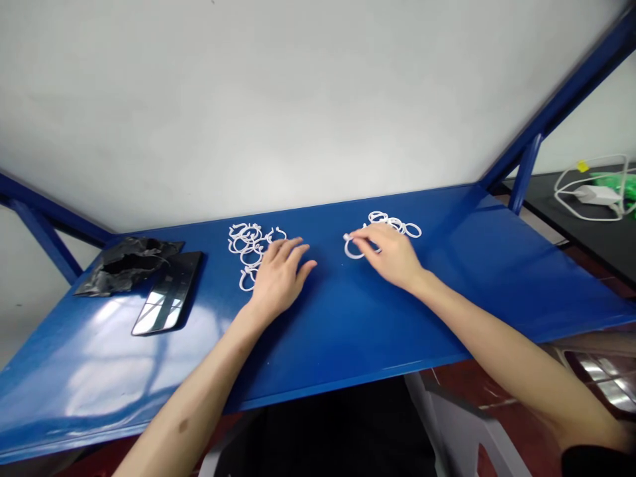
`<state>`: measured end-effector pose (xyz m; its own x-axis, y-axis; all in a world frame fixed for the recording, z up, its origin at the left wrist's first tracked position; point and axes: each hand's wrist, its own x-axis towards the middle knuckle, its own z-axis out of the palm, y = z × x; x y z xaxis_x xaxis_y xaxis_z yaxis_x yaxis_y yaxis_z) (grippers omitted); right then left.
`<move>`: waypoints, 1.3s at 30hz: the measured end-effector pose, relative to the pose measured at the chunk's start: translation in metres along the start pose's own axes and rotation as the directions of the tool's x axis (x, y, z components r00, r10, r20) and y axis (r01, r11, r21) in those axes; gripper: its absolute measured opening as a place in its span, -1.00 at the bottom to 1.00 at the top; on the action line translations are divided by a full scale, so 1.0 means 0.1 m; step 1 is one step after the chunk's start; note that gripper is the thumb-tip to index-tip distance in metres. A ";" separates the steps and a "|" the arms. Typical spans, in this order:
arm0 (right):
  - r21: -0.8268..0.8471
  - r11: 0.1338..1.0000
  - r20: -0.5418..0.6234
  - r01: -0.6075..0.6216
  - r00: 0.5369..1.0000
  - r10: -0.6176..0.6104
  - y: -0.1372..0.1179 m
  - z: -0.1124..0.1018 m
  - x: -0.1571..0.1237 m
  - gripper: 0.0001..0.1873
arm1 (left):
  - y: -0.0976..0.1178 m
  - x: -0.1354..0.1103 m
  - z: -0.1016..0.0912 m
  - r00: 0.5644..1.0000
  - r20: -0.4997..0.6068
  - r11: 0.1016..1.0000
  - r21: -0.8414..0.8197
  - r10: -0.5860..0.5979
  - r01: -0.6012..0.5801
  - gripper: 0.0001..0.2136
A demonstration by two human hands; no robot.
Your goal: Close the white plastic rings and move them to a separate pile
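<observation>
White plastic rings, like curtain rings, lie in two groups on a blue tabletop. The left pile has several rings with open gaps, tangled together. My left hand hovers or rests at that pile's right edge, fingers spread, covering part of it; nothing shows in its grasp. My right hand pinches one white ring at its top between thumb and forefinger. Just behind that hand sits the right group of rings, several in number and partly hidden by the fingers.
A black phone lies at the left, next to a crumpled black plastic bag. Blue frame bars flank the table before a pale wall. On a dark surface at right lie a white charger with cable and green plastic.
</observation>
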<state>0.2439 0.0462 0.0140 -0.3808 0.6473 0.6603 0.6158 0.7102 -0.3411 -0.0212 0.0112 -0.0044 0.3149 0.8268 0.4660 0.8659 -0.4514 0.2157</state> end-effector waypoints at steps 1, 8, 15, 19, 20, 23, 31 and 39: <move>-0.052 0.996 -0.057 -0.068 0.996 0.065 0.11 -0.06 0.03 -0.79 | -0.09 0.01 0.01 0.999 -0.009 0.994 0.093 -0.051 0.052 -0.65; -0.257 0.906 -0.145 -0.337 0.940 0.309 0.72 -0.15 0.03 -0.76 | -0.33 -0.04 0.07 0.985 0.071 0.937 0.326 -0.155 0.123 -0.57; -0.252 0.944 -0.167 -0.215 0.970 0.176 0.40 -0.08 0.03 -0.71 | -0.17 -0.05 0.05 0.998 0.063 0.946 0.322 0.030 -0.049 -0.68; -0.013 0.996 0.028 -0.092 0.995 0.093 0.00 0.00 -0.01 -0.67 | -0.04 -0.05 0.02 0.994 -0.018 0.961 0.259 0.109 -0.100 -0.78; 0.062 0.993 0.087 -0.105 0.991 0.099 -0.08 0.03 -0.03 -0.64 | 0.00 -0.05 0.00 0.988 -0.048 0.963 0.234 0.150 -0.135 -0.81; 0.278 0.931 0.269 -0.235 0.950 0.160 -0.27 0.09 -0.08 -0.62 | 0.15 -0.07 -0.06 0.945 -0.121 0.948 0.138 0.304 -0.287 -0.88; 0.473 0.809 0.340 -0.349 0.919 0.197 -0.40 0.10 -0.11 -0.87 | 0.30 -0.13 -0.15 0.888 -0.088 0.889 -0.039 0.451 -0.456 -0.84; 0.476 0.815 0.319 -0.329 0.929 0.189 -0.40 0.15 -0.13 -0.90 | 0.36 -0.14 -0.11 0.861 -0.111 0.862 -0.062 0.496 -0.504 -0.88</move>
<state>0.2140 0.0135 0.0093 -0.4574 0.8236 0.3354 0.2990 0.4976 -0.8143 0.0007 -0.0204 0.0064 0.6573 0.4512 0.6036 0.5632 -0.8263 0.0043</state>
